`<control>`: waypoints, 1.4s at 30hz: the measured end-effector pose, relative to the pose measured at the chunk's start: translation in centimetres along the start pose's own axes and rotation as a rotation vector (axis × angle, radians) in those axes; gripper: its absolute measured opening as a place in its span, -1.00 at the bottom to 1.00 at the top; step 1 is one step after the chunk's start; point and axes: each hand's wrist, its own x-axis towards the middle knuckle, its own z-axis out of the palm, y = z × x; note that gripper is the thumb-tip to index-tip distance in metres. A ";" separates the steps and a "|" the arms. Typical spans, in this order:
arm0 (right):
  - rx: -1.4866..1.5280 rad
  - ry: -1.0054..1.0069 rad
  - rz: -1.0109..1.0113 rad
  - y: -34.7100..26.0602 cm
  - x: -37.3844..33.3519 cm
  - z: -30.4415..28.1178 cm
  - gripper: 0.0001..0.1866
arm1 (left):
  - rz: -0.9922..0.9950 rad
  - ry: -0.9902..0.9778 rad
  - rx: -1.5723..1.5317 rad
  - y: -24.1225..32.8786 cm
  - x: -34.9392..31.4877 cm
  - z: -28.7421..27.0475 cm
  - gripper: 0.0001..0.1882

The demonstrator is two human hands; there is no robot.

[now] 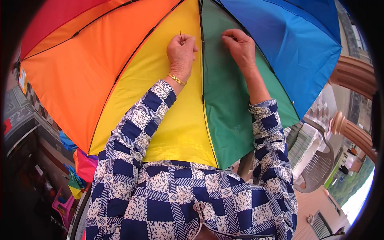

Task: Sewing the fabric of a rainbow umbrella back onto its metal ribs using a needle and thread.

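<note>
An open rainbow-coloured umbrella (76, 100) fills the view in front of me, its inner side with the black ribs facing me. Over the yellow panel (132, 104), my left hand (181, 56) is closed, and a thin dark pointed thing (181, 37) sticks up from its fingers. Across the central black rib (203, 60), my right hand (241, 47) is pinched over the green panel (228, 116). What its fingertips hold, if anything, is too small to make out. The lower canopy edge lies against my checked shirt.
On the right are a grey plastic chair (318, 170), a stack of pale sheets (303, 150) and brownish columns (354, 76). Lower left, a pink plastic chair or stool (64, 208) stands near more colourful folded fabric (85, 166).
</note>
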 end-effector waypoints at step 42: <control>-0.409 -0.034 -0.188 -2.0 -0.4 3.5 -0.93 | -0.059 -0.029 -0.022 -0.1 0.8 -1.2 -0.93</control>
